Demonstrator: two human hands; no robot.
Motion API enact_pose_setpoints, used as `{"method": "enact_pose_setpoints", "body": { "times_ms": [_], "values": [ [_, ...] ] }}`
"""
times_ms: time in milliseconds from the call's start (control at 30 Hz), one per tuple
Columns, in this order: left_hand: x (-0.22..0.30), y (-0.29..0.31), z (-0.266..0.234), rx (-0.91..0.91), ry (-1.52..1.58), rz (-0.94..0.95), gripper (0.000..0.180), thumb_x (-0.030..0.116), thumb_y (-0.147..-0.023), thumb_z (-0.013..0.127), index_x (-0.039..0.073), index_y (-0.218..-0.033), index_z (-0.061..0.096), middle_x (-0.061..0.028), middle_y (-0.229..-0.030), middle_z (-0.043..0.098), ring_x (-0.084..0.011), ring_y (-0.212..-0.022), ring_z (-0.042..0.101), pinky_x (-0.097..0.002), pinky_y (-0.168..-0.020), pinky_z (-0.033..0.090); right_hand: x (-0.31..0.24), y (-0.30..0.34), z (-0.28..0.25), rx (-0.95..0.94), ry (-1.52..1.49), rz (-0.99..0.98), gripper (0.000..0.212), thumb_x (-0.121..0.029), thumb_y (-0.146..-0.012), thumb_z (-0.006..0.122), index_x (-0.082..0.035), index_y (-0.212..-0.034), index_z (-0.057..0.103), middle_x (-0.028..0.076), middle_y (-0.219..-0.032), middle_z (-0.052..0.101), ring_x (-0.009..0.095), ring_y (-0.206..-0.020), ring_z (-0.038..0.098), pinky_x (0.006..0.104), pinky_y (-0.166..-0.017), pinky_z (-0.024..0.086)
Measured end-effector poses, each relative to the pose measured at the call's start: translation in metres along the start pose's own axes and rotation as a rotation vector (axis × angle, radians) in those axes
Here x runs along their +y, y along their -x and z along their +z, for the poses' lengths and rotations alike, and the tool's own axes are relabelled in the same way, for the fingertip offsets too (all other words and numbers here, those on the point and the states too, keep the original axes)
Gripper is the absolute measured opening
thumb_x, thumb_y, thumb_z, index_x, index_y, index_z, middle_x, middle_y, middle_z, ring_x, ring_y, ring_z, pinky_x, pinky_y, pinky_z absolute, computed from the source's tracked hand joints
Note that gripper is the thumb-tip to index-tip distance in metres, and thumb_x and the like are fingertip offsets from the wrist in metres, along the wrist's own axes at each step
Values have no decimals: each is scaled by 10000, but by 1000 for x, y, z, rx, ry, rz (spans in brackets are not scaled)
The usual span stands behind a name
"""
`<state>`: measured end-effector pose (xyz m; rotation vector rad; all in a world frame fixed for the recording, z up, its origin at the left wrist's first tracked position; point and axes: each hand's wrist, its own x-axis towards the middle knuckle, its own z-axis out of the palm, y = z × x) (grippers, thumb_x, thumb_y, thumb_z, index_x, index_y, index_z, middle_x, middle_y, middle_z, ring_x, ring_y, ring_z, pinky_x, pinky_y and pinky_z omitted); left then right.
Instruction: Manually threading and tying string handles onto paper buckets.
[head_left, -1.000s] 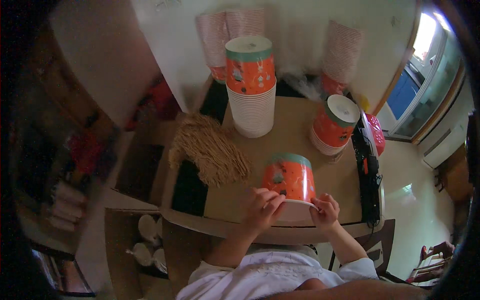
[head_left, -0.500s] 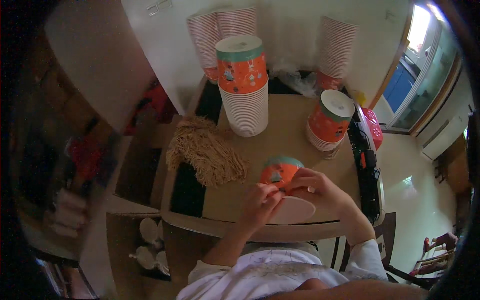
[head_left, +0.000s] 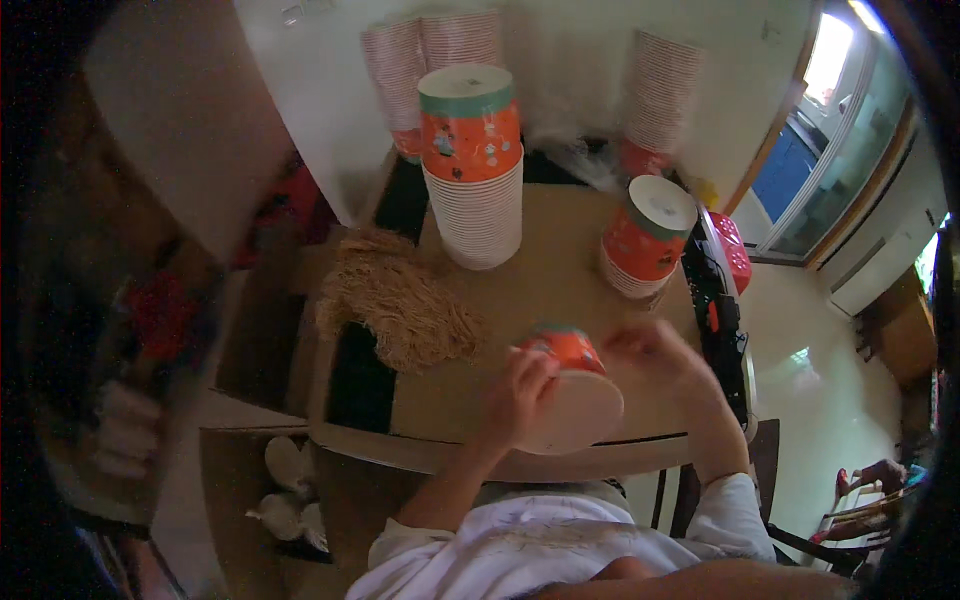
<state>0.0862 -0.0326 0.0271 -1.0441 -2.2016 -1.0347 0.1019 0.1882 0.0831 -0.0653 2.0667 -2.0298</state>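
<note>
My left hand (head_left: 526,394) grips an orange paper bucket (head_left: 571,350) with a teal base band. The bucket is tilted, its wide pale mouth turned toward me. To its right, apart from it, is my right hand (head_left: 652,348), its fingers smeared by motion. A bundle of tan strings (head_left: 405,305) lies left of my left hand. Beyond the hands, a tall stack of upside-down paper buckets (head_left: 472,165) stands on the table. A shorter stack of the same buckets (head_left: 648,235) stands at the right.
More stacked buckets (head_left: 660,95) stand by the wall, with clear plastic wrap (head_left: 588,165) beside them. A black power strip (head_left: 722,330) runs along the table's right edge. Below left, an open cardboard box (head_left: 232,500) holds white bundles. A red stool (head_left: 732,250) stands beyond the table.
My right hand has left the bucket and moved to the right. My left hand keeps hold of it, and the bucket's mouth has turned further toward me.
</note>
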Motion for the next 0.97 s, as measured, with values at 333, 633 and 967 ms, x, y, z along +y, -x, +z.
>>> {"method": "enact_pose_setpoints", "body": {
  "times_ms": [333,633,967],
  "values": [
    [-31,-68,6,-138,26,-521,105,143,-720,607,39,-725,590,-108,-739,578,-276,-700,565,-365,-610,448,84,-32,-257,756,1495,70,200,-186,-761,494,-17,-773,601,161,-732,596,308,-681,586,425,-610,449],
    [-76,-30,29,55,338,-562,151,160,-767,598,19,-821,607,-117,-753,588,-225,-718,584,-320,-614,446,112,-34,-286,885,1472,49,150,-195,-722,556,-65,-773,610,160,-754,603,342,-722,592,443,-609,453],
    [-93,41,-26,-86,-74,-950,174,145,-789,563,29,-913,603,-155,-863,603,-264,-790,586,-343,-673,450,181,-3,-173,256,1122,357,249,-297,-782,594,-109,-936,546,85,-892,585,141,-878,543,299,-723,420]
  ]
}}
